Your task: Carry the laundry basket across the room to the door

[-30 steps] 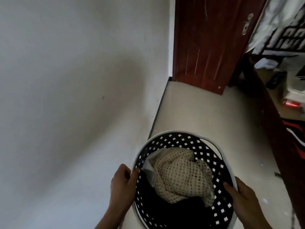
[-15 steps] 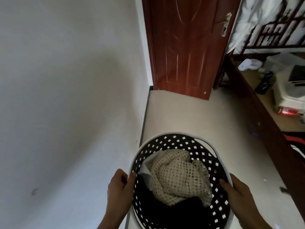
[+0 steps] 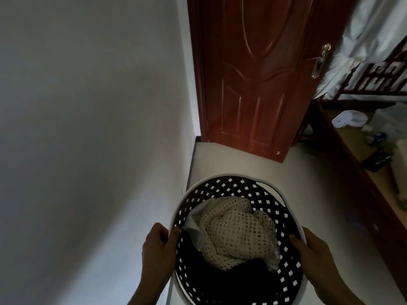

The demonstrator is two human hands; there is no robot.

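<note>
I hold a round laundry basket point(image 3: 229, 182) with a white rim and black perforated walls, low in the middle of the view. Inside it lie a cream open-knit garment point(image 3: 237, 233) and dark clothes point(image 3: 220, 280). My left hand point(image 3: 157, 249) grips the rim on the left, thumb hooked inside. On the right side my right hand point(image 3: 312, 249) clasps the rim the same way. A dark red panelled door point(image 3: 253, 84) with a brass lever handle point(image 3: 319, 60) stands shut straight ahead, past a short stretch of pale floor point(image 3: 237, 161).
A plain white wall point(image 3: 88, 128) runs close along my left, with a dark skirting strip at its foot. On the right a dark wooden counter point(image 3: 352, 172) carries small cluttered items. White fabric point(image 3: 374, 36) hangs over a dark lattice frame at the upper right.
The door has grown larger and shifted toward the centre of view as I moved closer. Both hands keep the same hold on the basket.
</note>
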